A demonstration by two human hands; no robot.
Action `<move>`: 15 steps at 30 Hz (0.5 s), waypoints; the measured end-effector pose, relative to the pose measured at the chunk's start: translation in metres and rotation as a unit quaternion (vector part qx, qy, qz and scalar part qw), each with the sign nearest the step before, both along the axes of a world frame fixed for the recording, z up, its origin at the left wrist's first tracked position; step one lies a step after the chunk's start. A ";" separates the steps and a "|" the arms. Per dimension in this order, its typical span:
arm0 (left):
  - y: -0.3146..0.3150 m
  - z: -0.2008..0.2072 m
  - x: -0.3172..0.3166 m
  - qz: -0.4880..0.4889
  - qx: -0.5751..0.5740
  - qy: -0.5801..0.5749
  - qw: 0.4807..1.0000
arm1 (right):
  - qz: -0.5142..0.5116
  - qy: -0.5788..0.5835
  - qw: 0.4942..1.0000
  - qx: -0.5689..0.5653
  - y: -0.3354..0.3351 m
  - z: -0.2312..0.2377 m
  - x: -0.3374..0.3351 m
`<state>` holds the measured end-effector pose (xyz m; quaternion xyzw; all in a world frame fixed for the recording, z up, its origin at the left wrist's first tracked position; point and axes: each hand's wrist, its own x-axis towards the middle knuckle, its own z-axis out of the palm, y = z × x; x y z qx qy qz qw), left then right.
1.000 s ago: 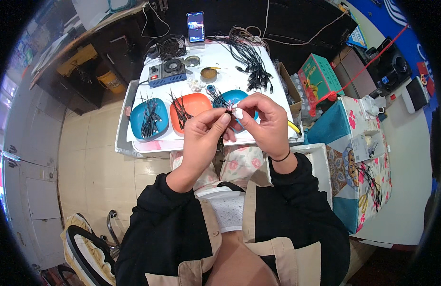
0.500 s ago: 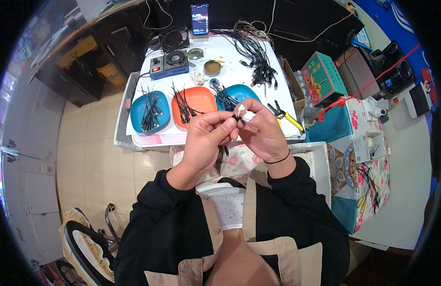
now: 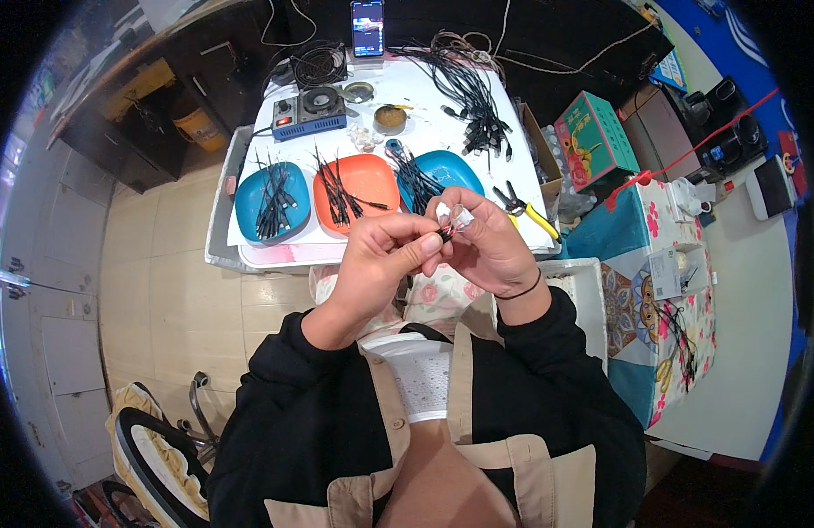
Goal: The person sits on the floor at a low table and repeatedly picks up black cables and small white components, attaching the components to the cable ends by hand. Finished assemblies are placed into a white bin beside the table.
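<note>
Above my lap, at the table's near edge, my left hand (image 3: 387, 251) pinches a short black cable (image 3: 445, 235) between thumb and fingers. Thin stripped wire ends, some reddish, stick out of its tip. My right hand (image 3: 490, 251) closes around the same cable end from the other side, with white material (image 3: 462, 216) at its thumb and fingertip; whether this is finger wrapping or tissue I cannot tell. The rest of the cable is mostly hidden behind my hands. Just beyond them lie a blue tray (image 3: 451, 167) and an orange tray (image 3: 372, 172), both with black cables in them.
Another blue tray (image 3: 246, 207) of cables sits at the left. Behind stand a blue heating device (image 3: 308, 123), a round tin (image 3: 390, 121) and a lit phone (image 3: 368, 31). A cable bundle (image 3: 481, 128) and yellow-handled wire strippers (image 3: 537, 220) lie at the right.
The right fingers have shifted, and the reddish wire ends now show between the fingertips. Both hands stay together at the cable. The whole view has moved slightly.
</note>
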<state>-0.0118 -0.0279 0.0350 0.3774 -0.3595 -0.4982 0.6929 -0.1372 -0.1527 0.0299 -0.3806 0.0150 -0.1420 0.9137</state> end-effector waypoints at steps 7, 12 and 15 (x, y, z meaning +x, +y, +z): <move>-0.002 -0.002 -0.002 0.024 -0.010 0.019 0.999 | -0.068 0.064 0.995 -0.040 0.010 0.011 0.001; -0.002 -0.005 -0.004 0.034 0.019 -0.002 0.999 | -0.114 0.073 0.985 -0.109 0.010 0.012 0.001; -0.003 -0.007 0.000 0.011 0.062 0.038 0.997 | -0.159 0.072 0.969 -0.177 0.008 0.005 0.004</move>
